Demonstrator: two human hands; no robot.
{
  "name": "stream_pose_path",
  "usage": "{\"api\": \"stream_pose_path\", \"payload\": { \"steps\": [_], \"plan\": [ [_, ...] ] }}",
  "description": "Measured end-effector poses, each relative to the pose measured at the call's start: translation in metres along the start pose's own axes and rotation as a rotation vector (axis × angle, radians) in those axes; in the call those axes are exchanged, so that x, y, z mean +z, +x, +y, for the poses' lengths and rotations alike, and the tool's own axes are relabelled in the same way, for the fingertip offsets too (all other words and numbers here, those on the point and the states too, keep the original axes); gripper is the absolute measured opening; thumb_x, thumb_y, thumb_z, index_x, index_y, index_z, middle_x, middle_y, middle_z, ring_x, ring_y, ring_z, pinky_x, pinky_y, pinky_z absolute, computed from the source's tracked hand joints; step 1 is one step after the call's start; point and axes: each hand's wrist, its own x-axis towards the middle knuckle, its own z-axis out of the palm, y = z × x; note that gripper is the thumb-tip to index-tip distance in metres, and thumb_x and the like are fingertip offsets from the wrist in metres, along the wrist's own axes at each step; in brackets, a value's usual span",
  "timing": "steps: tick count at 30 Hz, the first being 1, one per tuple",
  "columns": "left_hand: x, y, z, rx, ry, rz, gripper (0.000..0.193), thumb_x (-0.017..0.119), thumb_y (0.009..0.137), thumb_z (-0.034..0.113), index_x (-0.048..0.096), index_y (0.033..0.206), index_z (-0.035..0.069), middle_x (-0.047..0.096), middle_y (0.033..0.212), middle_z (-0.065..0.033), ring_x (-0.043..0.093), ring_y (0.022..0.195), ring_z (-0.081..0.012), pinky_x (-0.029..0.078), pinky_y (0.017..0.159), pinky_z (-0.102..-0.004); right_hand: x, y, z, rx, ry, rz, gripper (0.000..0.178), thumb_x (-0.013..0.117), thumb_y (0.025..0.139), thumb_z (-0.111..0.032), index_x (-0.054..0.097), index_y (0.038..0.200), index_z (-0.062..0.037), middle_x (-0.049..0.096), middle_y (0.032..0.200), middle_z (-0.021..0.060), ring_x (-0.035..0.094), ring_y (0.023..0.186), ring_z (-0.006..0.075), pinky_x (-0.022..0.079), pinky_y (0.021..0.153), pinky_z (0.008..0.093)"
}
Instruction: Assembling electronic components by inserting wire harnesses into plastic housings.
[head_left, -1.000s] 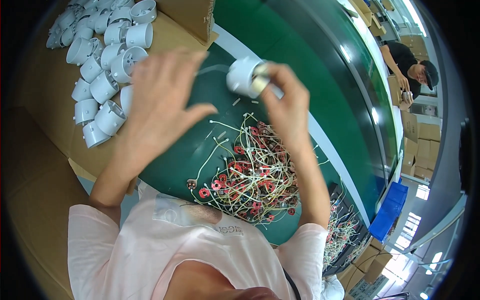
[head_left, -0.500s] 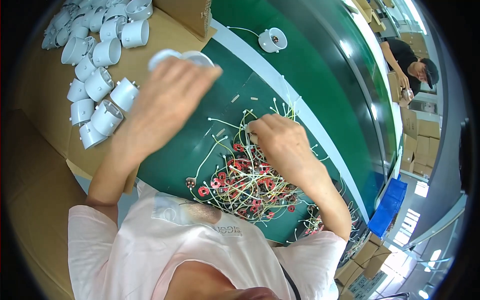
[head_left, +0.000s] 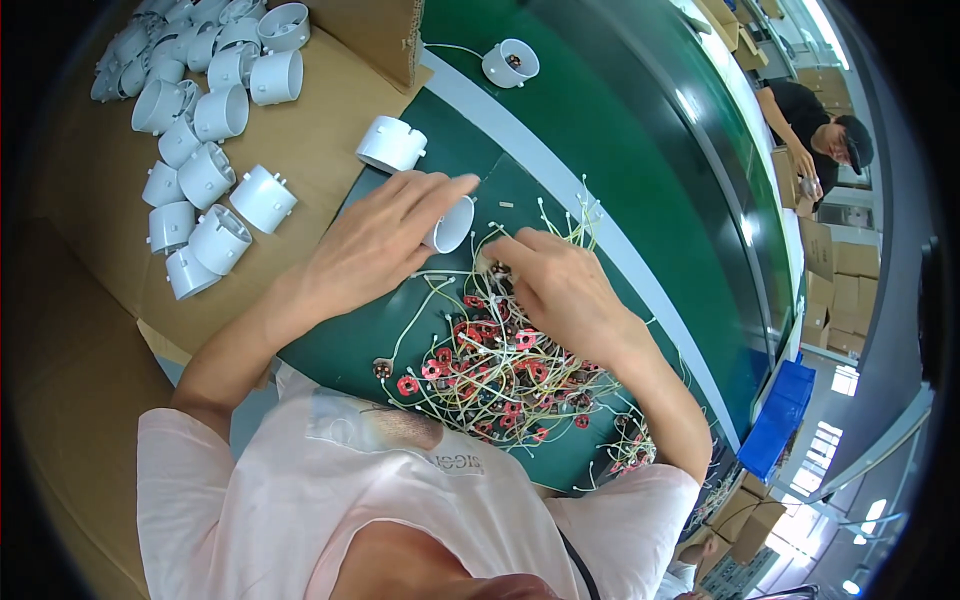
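Observation:
My left hand is closed round a short white plastic cylinder, its open end toward my right hand. Just beyond that hand, a second white cylinder with small pegs sits where the cardboard meets the green surface. My right hand pinches a small round wired part, mostly covered by the fingers. Below it spreads a tangled heap of red and dark round parts with white and yellow wires. One dark part lies apart at the heap's left.
Many white cylinders lie in an open cardboard box at the left. On the green conveyor belt rides a white cylinder with a wire trailing out. A blue bin stands at the right. A co-worker is at the far right.
My left hand has come right and nearer with one white cylinder, leaving another at the cardboard's edge. My right hand has moved little. The cylinder on the belt has shifted left.

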Motion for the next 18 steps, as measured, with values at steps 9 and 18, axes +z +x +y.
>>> {"api": "stream_pose_path", "payload": {
  "steps": [9, 18],
  "plan": [
    [-0.001, -0.002, -0.006, -0.288, -0.618, -0.009, 0.061, 0.065, 0.071, -0.002, 0.041, 0.126, 0.008, 0.048, 0.118, -0.0102, 0.054, 0.106, -0.0240, 0.044, 0.089, -0.0339, -0.049, -0.016, 0.004, 0.452, 1.312, 0.006, 0.022, 0.055, 0.079, 0.006, 0.053, 0.101, 0.0015, 0.058, 0.093, 0.0071, 0.060, 0.081, 0.0131, 0.051, 0.067, 0.0268],
    [-0.010, 0.000, 0.003, -0.294, -0.950, -0.090, 0.064, 0.068, 0.071, -0.001, 0.036, 0.126, 0.007, 0.047, 0.118, -0.0075, 0.051, 0.109, -0.0180, 0.043, 0.092, -0.0315, -0.064, -0.039, -0.026, 0.199, 0.753, 0.259, 0.029, 0.057, 0.082, 0.004, 0.048, 0.110, 0.0049, 0.059, 0.101, 0.0136, 0.062, 0.087, 0.0169, 0.053, 0.073, 0.0284]
  ]
}}
